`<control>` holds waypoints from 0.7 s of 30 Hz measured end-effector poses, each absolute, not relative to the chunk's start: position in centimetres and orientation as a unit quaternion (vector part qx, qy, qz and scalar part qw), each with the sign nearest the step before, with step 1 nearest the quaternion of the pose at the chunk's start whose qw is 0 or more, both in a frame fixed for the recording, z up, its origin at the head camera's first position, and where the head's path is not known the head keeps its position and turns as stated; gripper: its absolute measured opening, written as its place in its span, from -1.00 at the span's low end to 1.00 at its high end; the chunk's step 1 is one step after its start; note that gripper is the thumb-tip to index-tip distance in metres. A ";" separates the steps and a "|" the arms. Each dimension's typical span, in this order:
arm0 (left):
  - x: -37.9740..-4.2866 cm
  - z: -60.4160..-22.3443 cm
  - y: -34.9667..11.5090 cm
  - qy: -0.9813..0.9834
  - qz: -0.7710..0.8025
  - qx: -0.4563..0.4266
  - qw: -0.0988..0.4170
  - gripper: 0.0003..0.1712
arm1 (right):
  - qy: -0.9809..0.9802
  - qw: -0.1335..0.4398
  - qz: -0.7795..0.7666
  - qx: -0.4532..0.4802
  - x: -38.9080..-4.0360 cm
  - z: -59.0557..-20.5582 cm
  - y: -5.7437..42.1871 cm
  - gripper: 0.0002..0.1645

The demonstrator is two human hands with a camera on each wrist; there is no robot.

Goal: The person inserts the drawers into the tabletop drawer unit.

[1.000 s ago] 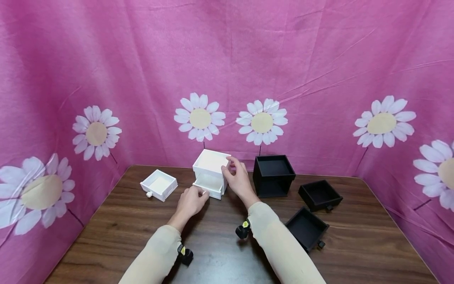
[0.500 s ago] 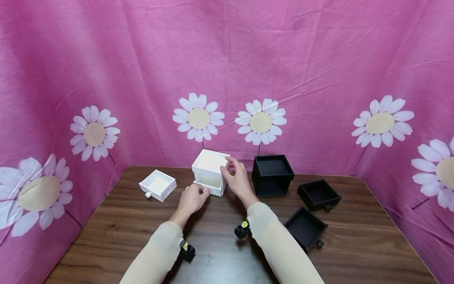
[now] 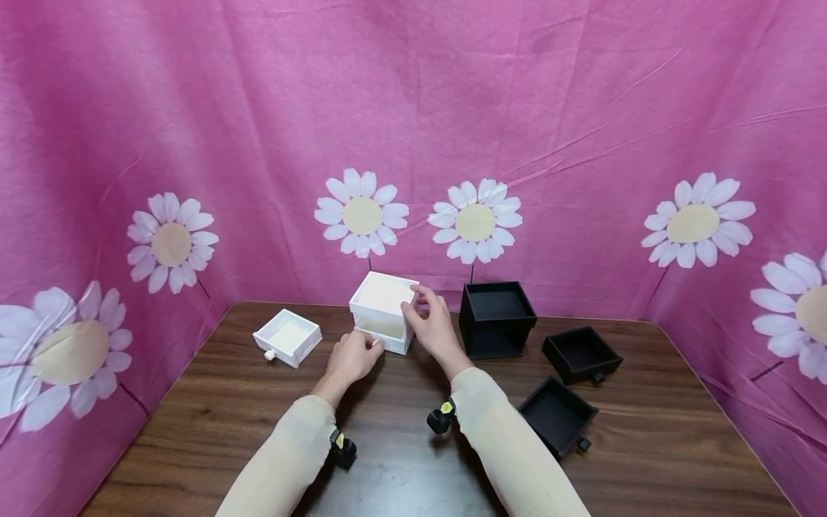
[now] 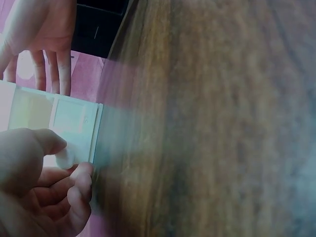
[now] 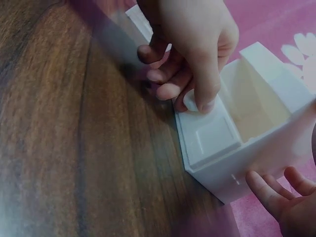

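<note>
We see a small boxy white cabinet (image 3: 384,306) of smooth, matte, plastic-looking material, square-edged and upright, standing near the back of the table (image 3: 194,409), a little left of the middle. Its upper compartment is a bare hollow with plain flat walls. In the lower one sits a white lower drawer (image 5: 210,136), its front bordered by a shallow raised frame and lying close up to the cabinet's edges. A small rounded white knob (image 5: 189,101) juts from that front.

The left hand (image 3: 351,357) pinches this knob between thumb and forefinger, with almost no gap but the knob itself; we see its other fingers curled loosely beside it. The right hand (image 3: 436,330) is at the cabinet's right side, thumb and fingers spread well apart, some fingertips touching the wall; how firmly they press we cannot tell.

Well apart to the left lies one loose white drawer (image 3: 305,350), a shallow tray with a stubby knob. Just right of the right hand we find one black cabinet (image 3: 496,306), dark and cube-like, with a recessed top. Near it lie two loose black drawers (image 3: 583,357), shallow and square-cornered, each with a small black knob. All of these rest on dark brown, streaky wood grain. Behind hangs a creased pink cloth (image 3: 413,108), on which we count six white-petalled daisies (image 3: 475,222). Two cream sleeves (image 3: 517,438) cover the arms.
</note>
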State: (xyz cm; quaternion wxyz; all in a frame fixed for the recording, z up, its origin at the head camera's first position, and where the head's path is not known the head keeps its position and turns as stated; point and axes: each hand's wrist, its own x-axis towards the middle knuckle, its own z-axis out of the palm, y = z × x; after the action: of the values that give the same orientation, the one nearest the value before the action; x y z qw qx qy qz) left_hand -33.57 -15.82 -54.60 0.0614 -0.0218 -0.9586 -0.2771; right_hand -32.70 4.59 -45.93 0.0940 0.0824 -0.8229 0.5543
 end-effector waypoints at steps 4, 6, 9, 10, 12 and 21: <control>-33.9 -54.8 -15.9 -0.962 -0.268 -0.027 0.051 -0.49 | -0.826 0.087 0.551 0.081 -32.6 -45.9 4.7 -0.44; -34.1 -54.9 -15.8 -0.963 -0.263 -0.031 0.048 -0.47 | -0.826 0.087 0.551 0.082 -32.7 -46.0 4.8 -0.44; -34.4 -54.9 -15.8 -0.964 -0.257 -0.039 0.047 -0.46 | -0.825 0.089 0.552 0.084 -32.7 -46.0 4.8 -0.45; -34.4 -54.8 -15.7 -0.964 -0.258 -0.042 0.046 -0.45 | -0.824 0.090 0.553 0.083 -32.7 -46.0 4.9 -0.45; -34.3 -54.6 -15.6 -0.961 -0.267 -0.049 0.046 -0.45 | -0.824 0.090 0.554 0.081 -32.7 -46.0 4.9 -0.44; -33.1 -53.8 -15.8 -0.949 -0.307 -0.049 0.061 -0.42 | -0.823 0.085 0.557 0.077 -32.9 -45.9 4.5 -0.43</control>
State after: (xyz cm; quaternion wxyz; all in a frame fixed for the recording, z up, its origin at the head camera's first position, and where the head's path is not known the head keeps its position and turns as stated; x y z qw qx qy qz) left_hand -33.06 -15.77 -53.82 0.0606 -0.0490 -0.9486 -0.3066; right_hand -32.90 4.52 -45.86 0.0854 0.0770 -0.8226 0.5569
